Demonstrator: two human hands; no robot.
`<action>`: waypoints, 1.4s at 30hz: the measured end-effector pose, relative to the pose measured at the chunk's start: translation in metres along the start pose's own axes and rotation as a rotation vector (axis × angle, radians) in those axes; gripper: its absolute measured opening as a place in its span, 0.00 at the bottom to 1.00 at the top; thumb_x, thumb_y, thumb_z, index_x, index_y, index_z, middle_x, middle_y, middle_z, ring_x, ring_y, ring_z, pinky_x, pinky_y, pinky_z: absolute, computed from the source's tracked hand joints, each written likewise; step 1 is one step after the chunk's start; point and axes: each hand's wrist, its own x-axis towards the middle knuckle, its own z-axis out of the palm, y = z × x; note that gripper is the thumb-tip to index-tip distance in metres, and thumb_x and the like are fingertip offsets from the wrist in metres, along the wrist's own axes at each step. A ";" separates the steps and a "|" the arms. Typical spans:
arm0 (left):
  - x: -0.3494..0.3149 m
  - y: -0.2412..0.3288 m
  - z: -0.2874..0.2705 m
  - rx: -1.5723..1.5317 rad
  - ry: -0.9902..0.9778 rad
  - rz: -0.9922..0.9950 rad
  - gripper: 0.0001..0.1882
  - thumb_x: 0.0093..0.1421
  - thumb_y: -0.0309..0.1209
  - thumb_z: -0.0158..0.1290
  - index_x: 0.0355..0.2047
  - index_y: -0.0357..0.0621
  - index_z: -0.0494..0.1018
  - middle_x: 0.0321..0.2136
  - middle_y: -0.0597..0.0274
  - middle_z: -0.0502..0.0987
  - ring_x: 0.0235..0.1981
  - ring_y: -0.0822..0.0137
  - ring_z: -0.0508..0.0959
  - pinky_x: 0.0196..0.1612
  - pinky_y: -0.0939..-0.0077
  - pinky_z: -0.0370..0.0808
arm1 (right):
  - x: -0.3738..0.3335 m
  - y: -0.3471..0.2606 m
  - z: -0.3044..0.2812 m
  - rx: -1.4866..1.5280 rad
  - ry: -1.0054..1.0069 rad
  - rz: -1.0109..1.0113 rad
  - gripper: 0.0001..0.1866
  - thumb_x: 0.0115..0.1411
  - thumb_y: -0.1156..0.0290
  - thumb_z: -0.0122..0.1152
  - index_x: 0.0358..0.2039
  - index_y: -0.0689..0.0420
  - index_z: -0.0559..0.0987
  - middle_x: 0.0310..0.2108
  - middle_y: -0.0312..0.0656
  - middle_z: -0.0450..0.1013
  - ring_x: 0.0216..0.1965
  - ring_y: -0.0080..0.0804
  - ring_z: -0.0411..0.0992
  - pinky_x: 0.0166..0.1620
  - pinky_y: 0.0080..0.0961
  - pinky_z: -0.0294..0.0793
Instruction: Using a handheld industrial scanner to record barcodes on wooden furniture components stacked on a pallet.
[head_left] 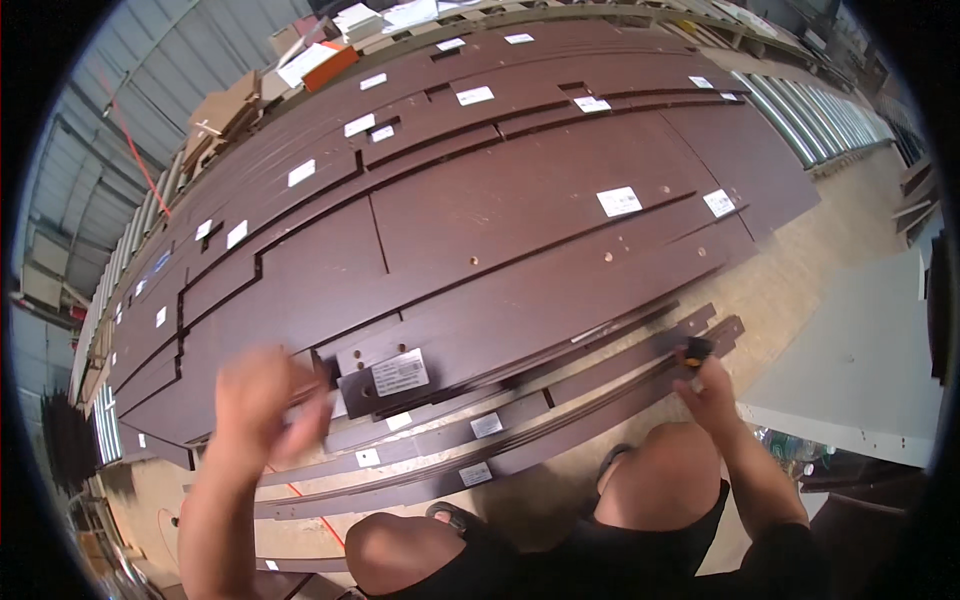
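Observation:
In front of me lies a wide spread of dark brown panels [540, 190], several with white labels. My left hand [270, 400] is at the near left edge, beside the end of a narrow brown board [362, 392] with drilled holes and a large white label [400, 373]. Motion smears its fingers, so whether it grips anything is unclear. At the right, my right hand [708, 390] is closed around a small black object with a yellow-orange part [697, 350], its exact kind unclear. Just beyond it are the ends of long brown strips [600, 425], which lie low near my knees.
Metal rollers [800, 115] stand beyond the panels at right. Cardboard [225, 110] and an orange box [330, 66] sit along the far left edge. A pale grey panel [850, 350] is on my right. A red cord [318, 515] runs beneath the strips.

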 end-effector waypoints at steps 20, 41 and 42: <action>0.196 -0.149 0.151 0.580 -0.272 -0.360 0.26 0.59 0.38 0.60 0.56 0.46 0.70 0.49 0.53 0.78 0.52 0.50 0.77 0.55 0.54 0.73 | 0.061 -0.222 -0.091 0.717 -0.113 0.096 0.22 0.60 0.66 0.68 0.53 0.58 0.75 0.55 0.47 0.75 0.55 0.45 0.74 0.58 0.38 0.72; 0.055 0.002 0.017 -1.105 -0.433 -0.971 0.20 0.49 0.25 0.47 0.43 0.27 0.74 0.28 0.51 0.80 0.26 0.63 0.81 0.35 0.72 0.79 | 0.168 -0.255 -0.066 0.288 0.422 -0.560 0.06 0.53 0.73 0.62 0.26 0.63 0.81 0.32 0.44 0.78 0.35 0.40 0.71 0.40 0.33 0.69; 0.053 0.002 0.016 -1.095 -0.422 -0.971 0.20 0.49 0.24 0.47 0.43 0.27 0.74 0.28 0.51 0.80 0.26 0.64 0.81 0.34 0.73 0.79 | 0.167 -0.259 -0.066 0.272 0.407 -0.554 0.09 0.54 0.71 0.60 0.27 0.65 0.81 0.33 0.46 0.78 0.37 0.40 0.71 0.42 0.33 0.69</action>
